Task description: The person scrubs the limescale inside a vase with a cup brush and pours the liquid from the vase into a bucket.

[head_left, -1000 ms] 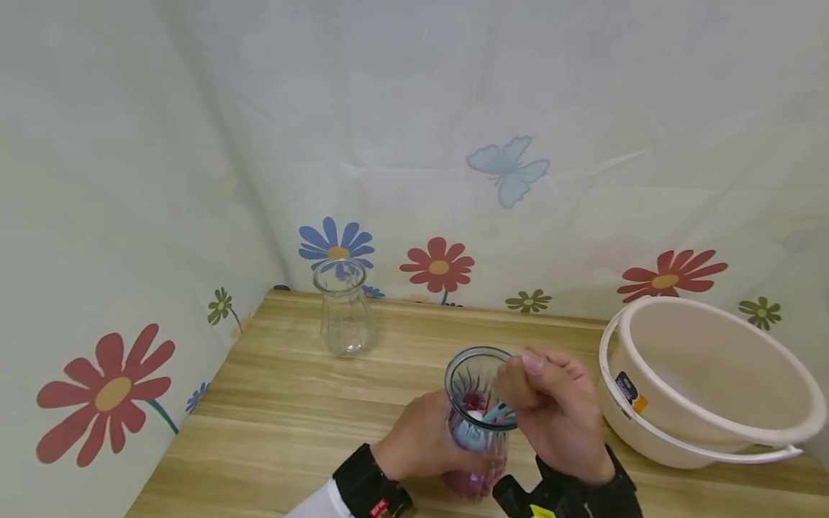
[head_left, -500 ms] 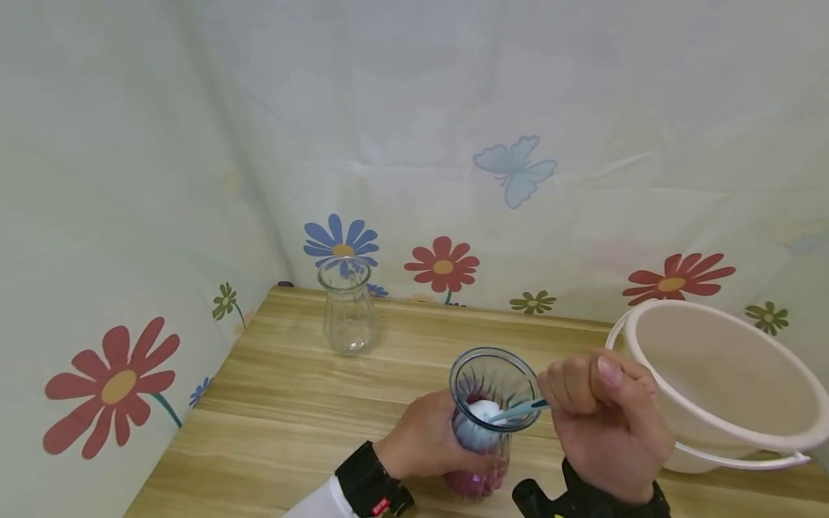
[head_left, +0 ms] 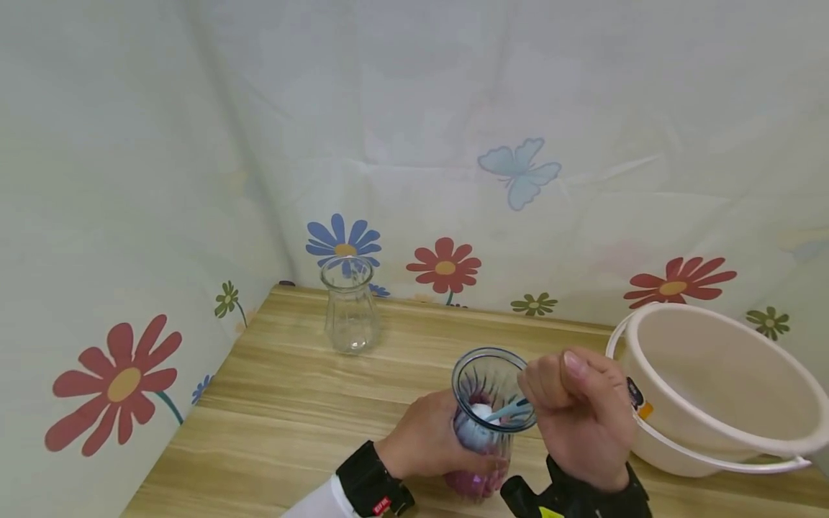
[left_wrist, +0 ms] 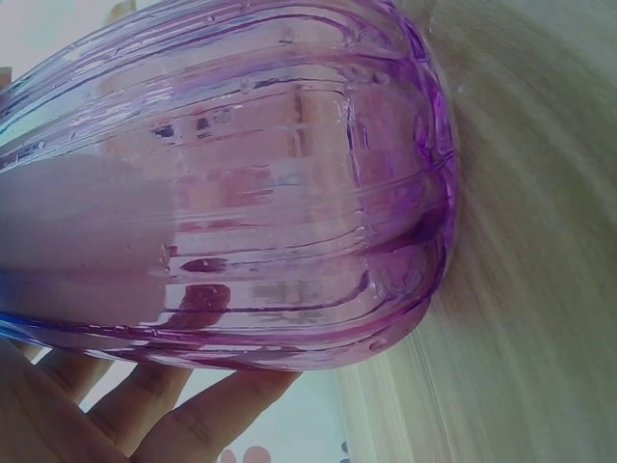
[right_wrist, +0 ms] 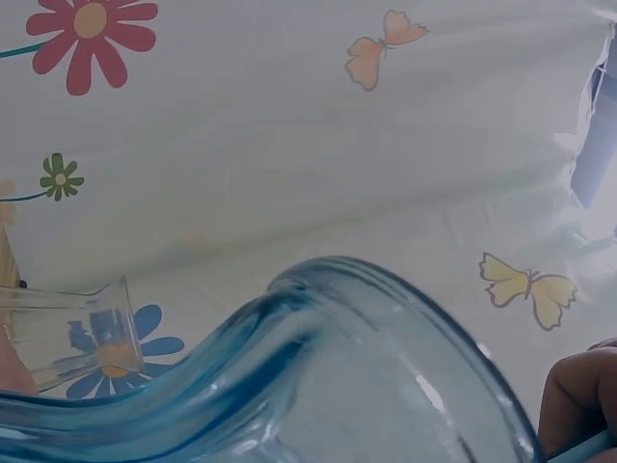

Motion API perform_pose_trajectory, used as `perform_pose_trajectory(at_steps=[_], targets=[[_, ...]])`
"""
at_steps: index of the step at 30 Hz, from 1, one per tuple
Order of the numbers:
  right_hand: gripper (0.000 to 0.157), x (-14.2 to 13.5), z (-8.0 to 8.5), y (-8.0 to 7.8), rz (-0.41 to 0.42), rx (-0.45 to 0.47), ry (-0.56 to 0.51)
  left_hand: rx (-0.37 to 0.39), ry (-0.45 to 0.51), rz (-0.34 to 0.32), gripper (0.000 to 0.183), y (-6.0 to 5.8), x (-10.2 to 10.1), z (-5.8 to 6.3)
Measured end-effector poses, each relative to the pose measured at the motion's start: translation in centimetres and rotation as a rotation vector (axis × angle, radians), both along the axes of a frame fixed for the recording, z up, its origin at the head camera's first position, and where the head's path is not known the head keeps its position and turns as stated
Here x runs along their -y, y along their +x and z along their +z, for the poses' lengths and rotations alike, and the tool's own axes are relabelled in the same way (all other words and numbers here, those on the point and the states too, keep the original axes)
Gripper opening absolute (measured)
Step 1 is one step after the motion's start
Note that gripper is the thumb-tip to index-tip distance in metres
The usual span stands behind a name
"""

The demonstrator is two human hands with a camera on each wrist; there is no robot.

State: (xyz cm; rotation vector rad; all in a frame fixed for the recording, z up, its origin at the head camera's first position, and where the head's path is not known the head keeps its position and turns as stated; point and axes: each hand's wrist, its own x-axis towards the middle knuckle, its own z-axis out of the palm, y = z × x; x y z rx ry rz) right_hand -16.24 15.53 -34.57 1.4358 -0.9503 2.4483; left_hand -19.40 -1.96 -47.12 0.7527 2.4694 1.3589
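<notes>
ribbed blue-purple glass vase (head_left: pixel 473 437), forward of back edge of table (head_left: pixel 291 403): left hand (head_left: pixel 424 437) clamped round it, steadying, we judge. blue-handled brush (head_left: pixel 509 411), white head (head_left: pixel 481 411) inside vase: right hand (head_left: pixel 586 414) clamped on it, for leverage, we suppose. clear glass vase (head_left: pixel 350 315): near back-left corner. beige bucket (head_left: pixel 673 419): near right edge.

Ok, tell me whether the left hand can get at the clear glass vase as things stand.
Probably not straight away: the left hand grips the blue-and-purple vase. If it let go, nothing seems to stand between it and the clear glass vase.
</notes>
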Motion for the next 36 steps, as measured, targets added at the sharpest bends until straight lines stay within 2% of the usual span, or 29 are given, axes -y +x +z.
perform_pose_trajectory(at_steps=[6,11,23,28,36], targets=[[0.037,0.13,-0.41,-0.40,-0.018,0.026,0.048,-0.005,-0.002,0.013,0.074,0.11,-0.02,-0.06],[0.040,-0.03,-0.59,-0.72,-0.043,0.063,0.148,-0.003,0.013,0.010,0.075,0.09,-0.03,-0.26],[0.040,-0.47,-0.50,-0.74,-0.043,0.070,0.330,-0.066,-0.003,-0.018,0.073,-0.01,0.09,-0.19],[0.039,-0.35,-0.44,-0.66,-0.076,0.096,0.277,-0.060,-0.013,-0.014,0.074,-0.09,0.05,-0.18],[0.041,0.44,-0.42,-0.37,-0.231,0.140,0.123,-0.016,0.003,-0.008,0.075,-0.05,0.00,-0.21]])
